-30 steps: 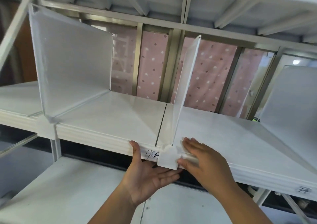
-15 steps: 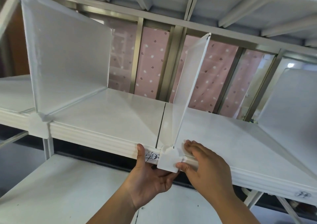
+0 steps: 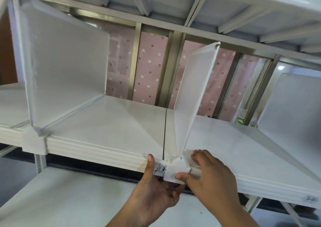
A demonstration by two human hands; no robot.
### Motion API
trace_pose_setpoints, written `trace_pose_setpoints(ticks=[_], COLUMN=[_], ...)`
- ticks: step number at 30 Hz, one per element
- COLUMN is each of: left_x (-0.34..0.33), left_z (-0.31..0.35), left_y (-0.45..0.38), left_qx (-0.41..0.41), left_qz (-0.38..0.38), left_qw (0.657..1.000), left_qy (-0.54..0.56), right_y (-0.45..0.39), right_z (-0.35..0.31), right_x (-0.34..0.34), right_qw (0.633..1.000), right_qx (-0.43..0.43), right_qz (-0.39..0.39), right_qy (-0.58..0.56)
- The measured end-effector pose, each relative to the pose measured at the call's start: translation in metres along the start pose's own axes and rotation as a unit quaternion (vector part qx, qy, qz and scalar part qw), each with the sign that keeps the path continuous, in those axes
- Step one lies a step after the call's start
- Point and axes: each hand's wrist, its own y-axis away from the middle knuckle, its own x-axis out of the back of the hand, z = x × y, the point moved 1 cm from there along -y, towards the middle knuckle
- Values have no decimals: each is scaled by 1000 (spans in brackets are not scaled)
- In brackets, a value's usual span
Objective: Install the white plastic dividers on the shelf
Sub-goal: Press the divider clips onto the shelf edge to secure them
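A white translucent divider (image 3: 192, 94) stands upright on the white shelf (image 3: 107, 129), leaning slightly right, its front clip (image 3: 175, 170) over the shelf's front lip. My right hand (image 3: 206, 176) pinches that clip, thumb under it and fingers on top of the shelf edge. My left hand (image 3: 156, 190) grips the lip from below just left of the clip, thumb up on the front face. Another divider (image 3: 62, 60) stands fixed at the left with its own clip (image 3: 34, 143). A third divider (image 3: 293, 108) stands at the right.
The upper shelf's underside with ribs (image 3: 191, 6) hangs close overhead. A lower shelf (image 3: 69, 197) lies under my hands. Metal uprights (image 3: 173, 67) and a pink dotted curtain (image 3: 149, 67) close the back. A handwritten label (image 3: 160, 168) sits on the lip.
The view has shifted left and upward a little. My right thumb has slid under the clip and my left hand has curled more tightly below the lip. The divider leans a bit more rightward.
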Motion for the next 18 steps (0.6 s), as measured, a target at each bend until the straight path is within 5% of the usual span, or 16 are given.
trace_pose_setpoints(ticks=[18], left_x=[11], left_z=[24], left_y=[14], left_qx=[29], left_qz=[-44], left_qw=[999], left_qy=[10], right_y=[-4], right_z=[-29], right_x=[-2], right_qw=[995], right_qx=[-78], right_qz=[6], right_qy=[65])
